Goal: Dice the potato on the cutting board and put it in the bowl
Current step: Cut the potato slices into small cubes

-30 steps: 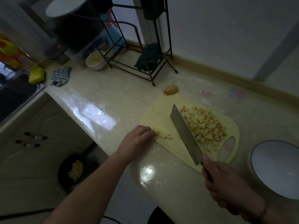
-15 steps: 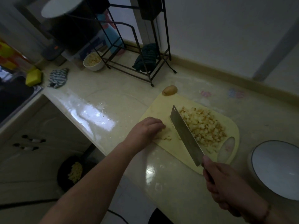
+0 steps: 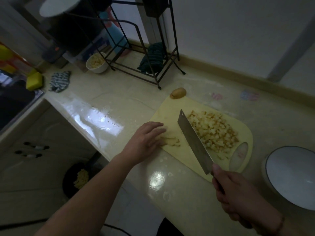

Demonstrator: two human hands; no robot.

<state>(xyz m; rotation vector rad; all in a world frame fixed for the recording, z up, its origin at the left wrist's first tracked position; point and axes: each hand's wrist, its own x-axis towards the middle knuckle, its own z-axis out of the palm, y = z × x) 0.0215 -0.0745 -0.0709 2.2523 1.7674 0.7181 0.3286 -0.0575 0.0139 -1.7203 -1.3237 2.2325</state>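
Dim kitchen, light low and greyish. Glossy cream stone worktop (image 3: 105,106) runs in an L, with bright window-like reflections on its near-left stretch. Plain pale wall (image 3: 230,31) at far right, meeting the worktop along a raised beige back-edge strip (image 3: 238,74). Black wire standing rack (image 3: 136,53) on the far side, dark striped cloth (image 3: 153,58) lying on its lower bars. Pale cabinet doors (image 3: 34,142) with dark handles below the worktop at left. Dark sink (image 3: 12,106) at far left, yellow sponge (image 3: 34,80) beside it. Pale floor (image 3: 30,206) near left.
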